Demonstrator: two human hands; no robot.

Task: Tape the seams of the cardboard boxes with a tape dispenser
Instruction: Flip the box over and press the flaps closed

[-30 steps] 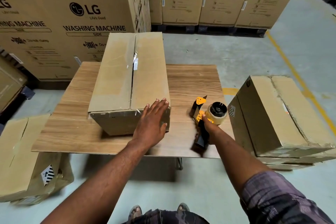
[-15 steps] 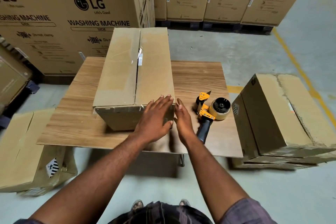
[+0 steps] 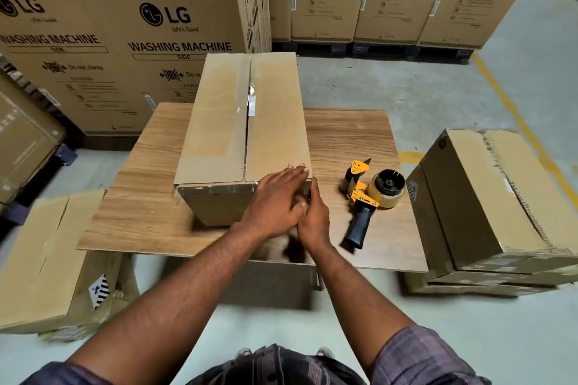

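Observation:
A long brown cardboard box [image 3: 225, 122] lies on the wooden table [image 3: 353, 137], its top centre seam covered with clear tape. My left hand [image 3: 275, 197] lies flat with straight fingers on the box's near right corner. My right hand [image 3: 312, 219] presses against the same corner from the right side, fingers straight. The yellow and black tape dispenser [image 3: 369, 194] with its tape roll lies on the table to the right of my hands, touched by neither.
A closed box [image 3: 488, 197] stands on the floor to the right of the table, and another box [image 3: 40, 259] leans at the lower left. Tall washing machine cartons [image 3: 125, 25] line the back. A yellow floor line [image 3: 516, 122] runs at the right.
My right hand let go of the tape dispenser, leaving it on the table, and moved left to the box's near right corner. My left hand stayed on that corner.

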